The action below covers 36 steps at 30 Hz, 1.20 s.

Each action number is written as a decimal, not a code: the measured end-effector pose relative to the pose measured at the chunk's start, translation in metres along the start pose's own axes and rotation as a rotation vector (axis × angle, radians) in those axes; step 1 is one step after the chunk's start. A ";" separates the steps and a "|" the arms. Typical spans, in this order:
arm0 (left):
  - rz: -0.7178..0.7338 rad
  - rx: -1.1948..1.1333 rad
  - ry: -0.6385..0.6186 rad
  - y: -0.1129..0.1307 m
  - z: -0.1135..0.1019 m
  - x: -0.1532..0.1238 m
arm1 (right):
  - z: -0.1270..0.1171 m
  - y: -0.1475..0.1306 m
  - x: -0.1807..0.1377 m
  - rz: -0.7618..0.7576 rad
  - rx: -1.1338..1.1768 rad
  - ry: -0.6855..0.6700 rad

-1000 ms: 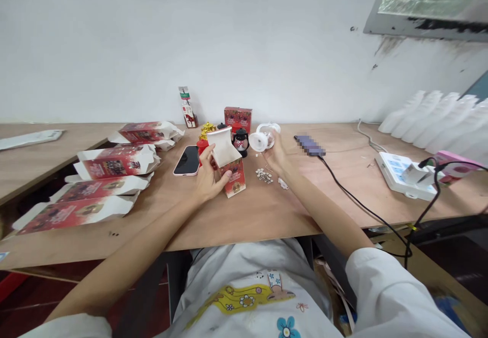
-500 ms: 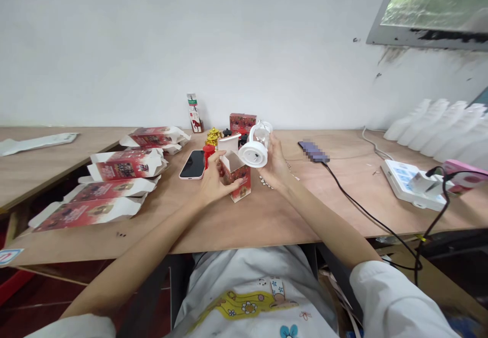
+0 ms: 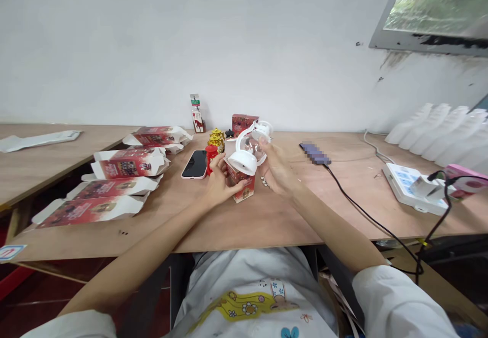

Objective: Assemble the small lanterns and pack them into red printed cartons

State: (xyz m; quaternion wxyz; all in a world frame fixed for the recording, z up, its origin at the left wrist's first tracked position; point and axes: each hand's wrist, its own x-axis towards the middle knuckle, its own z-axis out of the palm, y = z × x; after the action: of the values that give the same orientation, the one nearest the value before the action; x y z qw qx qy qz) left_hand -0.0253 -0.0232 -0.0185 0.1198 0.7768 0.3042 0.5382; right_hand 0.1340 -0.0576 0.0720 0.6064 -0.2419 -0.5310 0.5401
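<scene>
My left hand [image 3: 220,182] grips a small red printed box [image 3: 240,184] that stands upright on the wooden table [image 3: 267,216] with its white top flap up. My right hand [image 3: 275,167] holds a small white lantern with a clear globe [image 3: 249,150], tilted, its white base over the open top of the box. Just behind the box stand small lanterns: a red one [image 3: 211,156], a gold one [image 3: 215,140] and a black-topped one [image 3: 229,134]. A scatter of tiny metal pieces [image 3: 264,180] lies beside my right hand.
Several flat red-and-white cartons [image 3: 125,165] lie in a row at left. A phone [image 3: 195,164] lies face up by the lanterns. Another red box [image 3: 243,121] and a slim packet [image 3: 195,107] stand by the wall. A dark device [image 3: 314,154] with a cable, a white power strip [image 3: 408,183] and white bottles [image 3: 438,129] are at right.
My right hand brought the white lantern from over the table's back down and leftward to the open box. The left hand stayed on the box. The camera view shifted slightly.
</scene>
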 end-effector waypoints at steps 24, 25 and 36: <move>-0.019 0.030 0.038 -0.006 0.005 -0.006 | -0.013 0.004 0.029 -0.098 -1.042 -0.166; -0.024 0.033 0.034 -0.007 0.005 -0.006 | -0.013 0.005 0.033 -0.100 -1.058 -0.169; -0.056 0.124 -0.075 0.002 -0.003 -0.004 | -0.016 -0.017 0.043 -0.100 -1.477 -0.578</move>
State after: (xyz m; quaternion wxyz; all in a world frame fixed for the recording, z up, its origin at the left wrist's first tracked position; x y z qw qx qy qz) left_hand -0.0283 -0.0271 -0.0191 0.0976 0.7936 0.3537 0.4854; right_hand 0.1487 -0.0187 0.0980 0.1508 -0.4077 -0.8985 0.0619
